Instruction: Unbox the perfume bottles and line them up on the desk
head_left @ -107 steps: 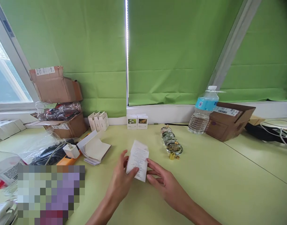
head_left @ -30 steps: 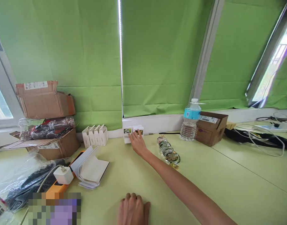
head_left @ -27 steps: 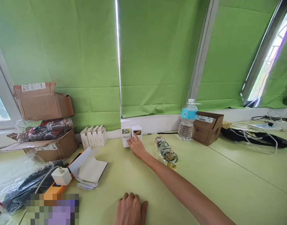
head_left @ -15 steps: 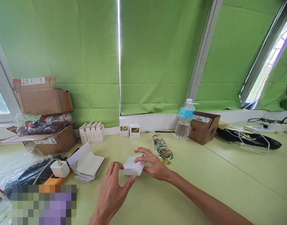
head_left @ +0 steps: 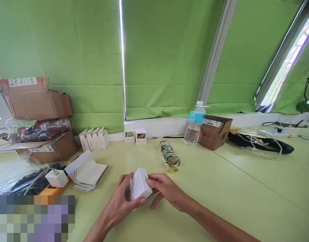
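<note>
The left hand (head_left: 120,201) grasps a small white box (head_left: 137,188) between thumb and fingers, holding it tilted above the table (head_left: 215,195), nearer the close edge than the far one. The right hand (head_left: 168,191) touches the box's right end with its thumb; whether it also grips, I cannot tell. Beyond them, a row of shiny round objects (head_left: 167,152) runs toward the far edge, a gold cylinder (head_left: 171,169) at its near end. Along that far edge stand two picture-fronted cartons (head_left: 140,138) and a water bottle (head_left: 193,131).
</note>
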